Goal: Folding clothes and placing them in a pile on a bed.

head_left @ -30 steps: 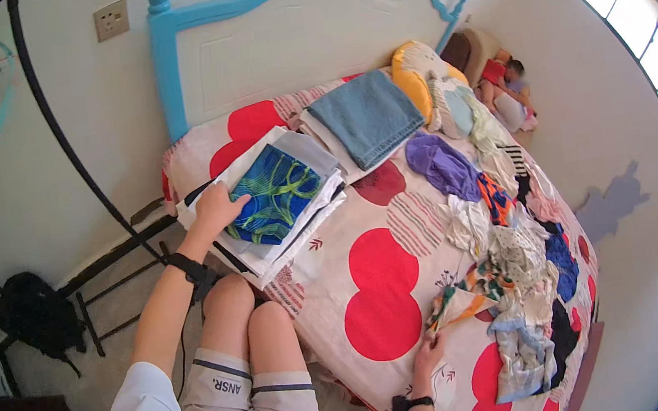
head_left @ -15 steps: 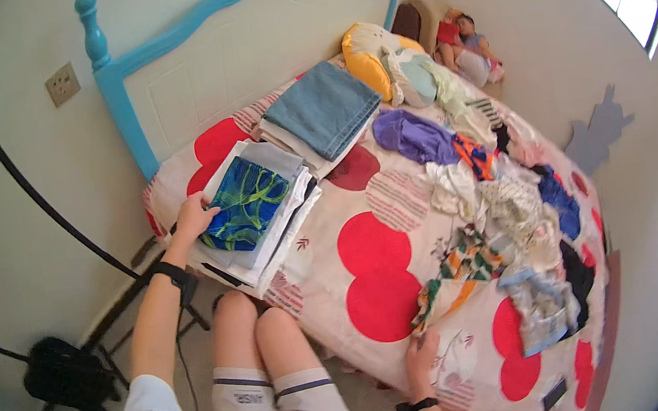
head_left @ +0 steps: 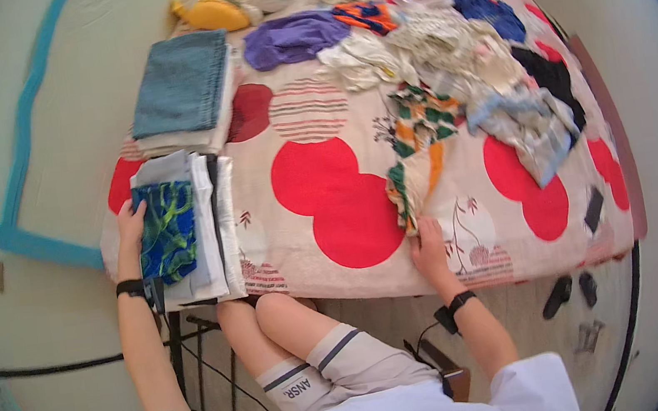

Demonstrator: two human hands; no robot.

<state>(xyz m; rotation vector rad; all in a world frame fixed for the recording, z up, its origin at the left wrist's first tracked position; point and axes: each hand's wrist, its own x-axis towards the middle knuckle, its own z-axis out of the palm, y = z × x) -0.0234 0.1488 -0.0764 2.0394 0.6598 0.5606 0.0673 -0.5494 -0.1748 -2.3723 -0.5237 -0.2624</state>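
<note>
My left hand [head_left: 130, 227] is at the left edge of a small folded blue garment with green streaks [head_left: 167, 232], its fingers closed on that edge. This garment lies on top of a stack of folded white, grey and black clothes [head_left: 224, 220] at the bed's near left. Farther right, by the near edge of the bed, my right hand [head_left: 431, 252] is closed on the near end of a crumpled green, orange and white patterned garment [head_left: 423, 154]. The rest of that garment stretches away from the hand across the sheet.
Folded blue denim [head_left: 181, 83] tops a second stack. Loose clothes, including a purple garment [head_left: 296, 39] and a light-blue and grey one [head_left: 527, 131], cover the far and right parts of the bed. A dark phone-like object [head_left: 594, 209] lies near the right edge. Slippers [head_left: 559, 296] sit on the floor.
My view has turned right, so the bed now lies straight ahead. My left hand stays at the folded blue garment; my right hand has closed on the patterned garment's near end.
</note>
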